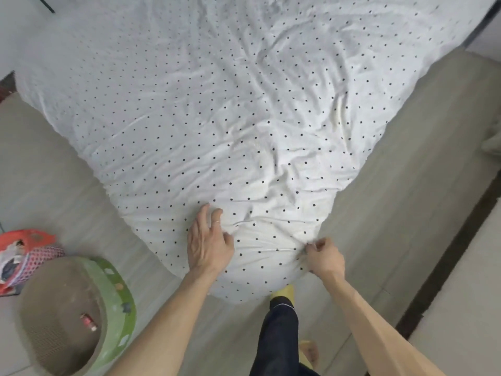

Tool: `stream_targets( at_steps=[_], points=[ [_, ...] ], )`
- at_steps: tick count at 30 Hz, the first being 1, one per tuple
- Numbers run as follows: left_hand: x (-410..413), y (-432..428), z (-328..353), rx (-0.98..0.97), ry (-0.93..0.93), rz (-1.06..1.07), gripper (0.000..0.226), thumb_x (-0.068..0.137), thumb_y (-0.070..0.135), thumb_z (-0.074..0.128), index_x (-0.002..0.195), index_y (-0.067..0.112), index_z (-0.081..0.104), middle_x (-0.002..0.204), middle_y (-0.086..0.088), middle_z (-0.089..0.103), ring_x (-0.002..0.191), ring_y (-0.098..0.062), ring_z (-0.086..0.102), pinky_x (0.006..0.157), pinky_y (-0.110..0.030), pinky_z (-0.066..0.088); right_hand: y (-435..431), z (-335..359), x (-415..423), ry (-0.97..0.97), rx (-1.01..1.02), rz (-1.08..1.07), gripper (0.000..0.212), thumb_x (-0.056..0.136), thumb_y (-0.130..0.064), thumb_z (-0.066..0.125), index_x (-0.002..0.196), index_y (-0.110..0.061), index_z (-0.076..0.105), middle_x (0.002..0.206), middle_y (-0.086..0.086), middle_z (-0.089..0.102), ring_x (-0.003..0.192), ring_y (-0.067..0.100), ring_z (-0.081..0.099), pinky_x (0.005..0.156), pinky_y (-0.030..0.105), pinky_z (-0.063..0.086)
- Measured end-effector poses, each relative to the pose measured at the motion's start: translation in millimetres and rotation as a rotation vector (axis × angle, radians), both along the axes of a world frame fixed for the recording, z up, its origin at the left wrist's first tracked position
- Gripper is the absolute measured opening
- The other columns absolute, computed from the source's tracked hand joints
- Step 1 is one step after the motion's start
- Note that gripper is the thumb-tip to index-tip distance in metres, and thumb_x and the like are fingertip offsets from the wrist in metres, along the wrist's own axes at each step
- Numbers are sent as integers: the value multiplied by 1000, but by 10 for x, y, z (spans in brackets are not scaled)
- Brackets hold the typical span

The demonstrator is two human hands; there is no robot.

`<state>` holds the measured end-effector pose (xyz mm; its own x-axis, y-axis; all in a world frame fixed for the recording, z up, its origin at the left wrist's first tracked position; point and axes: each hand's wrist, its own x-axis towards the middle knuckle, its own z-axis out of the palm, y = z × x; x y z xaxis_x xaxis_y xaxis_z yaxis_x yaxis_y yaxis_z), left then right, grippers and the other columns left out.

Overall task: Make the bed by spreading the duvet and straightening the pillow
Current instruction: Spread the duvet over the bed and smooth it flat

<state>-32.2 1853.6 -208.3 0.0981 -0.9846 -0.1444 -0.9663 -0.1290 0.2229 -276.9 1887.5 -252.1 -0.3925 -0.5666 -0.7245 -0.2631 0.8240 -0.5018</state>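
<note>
The dotted white duvet is lying spread over the bed, one corner pointing toward the person. On that corner the left hand is resting palm-down, fingers loosely spread and gripping nothing. At the corner's right edge the right hand is pinching the duvet's fabric. A round cardboard bowl is sitting left of the duvet.
</note>
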Motion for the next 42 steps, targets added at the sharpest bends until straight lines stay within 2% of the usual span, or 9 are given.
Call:
stream_targets(
  at_steps=[8, 10, 14, 21, 25, 27, 36, 40, 42],
  points=[
    [39, -1119, 4, -62, -21, -17, 55, 98, 25, 46, 151, 25, 32, 162, -6, 17, 148, -26, 15, 118, -49, 15, -1216, 450, 868, 436, -996, 590, 64, 100, -51, 34, 159, -26, 25, 169, -1, 10, 156, 22, 8, 125, 49, 9],
    [121, -1315, -103, -29, -67, -43, 52, 101, 31, 38, 152, 30, 31, 163, -3, 16, 149, -23, 12, 118, -52, 14, -1311, 24, 477, 442, -576, 740, 66, 101, -59, 25, 160, -37, 8, 169, -5, -8, 156, 21, -7, 121, 61, 5],
    [-20, -1620, -201, -27, -86, -203, 56, 95, 48, 24, 150, 39, 32, 164, -2, 13, 149, -26, 12, 117, -55, 13, -1429, -278, -313, 189, 156, 33, 64, 101, -53, 21, 160, -36, 2, 169, -1, -7, 154, 39, -6, 115, 71, 1],
    [-624, -2476, -447, 40, -112, -356, 59, 94, 53, 19, 152, 45, 17, 164, 1, 10, 150, -24, 10, 115, -59, 16, -2399, -60, 108, 544, -855, 661, 60, 103, -54, 27, 160, -40, 11, 170, -1, 1, 156, 21, -2, 124, 50, -5],
    [-800, -2648, -460, 116, -127, -356, 58, 94, 54, 16, 151, 48, 19, 165, 5, 8, 150, -20, 7, 115, -60, 15, -2340, -508, -1034, 293, 404, 134, 66, 96, -67, 12, 158, -45, 3, 170, 1, -9, 154, 31, -16, 117, 64, -11],
    [-1021, -2872, -355, 93, -77, -361, 58, 94, 53, 18, 150, 46, 24, 165, 3, 8, 150, -21, 8, 115, -58, 15, -2208, -502, -1380, 278, 520, 8, 65, 99, -60, 12, 160, -36, 14, 170, 5, -4, 154, 34, -13, 118, 63, -9],
    [-2291, -3996, -338, 88, -22, -551, 54, 100, 44, 30, 152, 49, 13, 165, 7, -1, 151, -15, -3, 119, -53, 7, -3243, -221, -1203, 675, -715, 559, 63, 103, -53, 23, 161, -33, 10, 170, 1, -2, 156, 24, -2, 124, 53, -2],
    [-2441, -4324, -309, 109, -90, -596, 55, 99, 44, 26, 152, 49, 12, 165, 5, -3, 150, -17, -2, 118, -54, 9, -3221, -531, -2273, 262, 395, 231, 76, 92, -75, 13, 159, -41, 9, 170, 1, -6, 154, 33, -12, 115, 71, -3],
    [-2624, -4507, -218, 49, -95, -620, 53, 100, 43, 32, 151, 48, 21, 165, 3, 2, 150, -20, 3, 117, -52, 11, -3202, -478, -2679, 252, 482, 85, 69, 99, -60, 18, 156, -24, 30, 167, 9, 14, 153, 40, 4, 118, 66, 6]
  ],
)
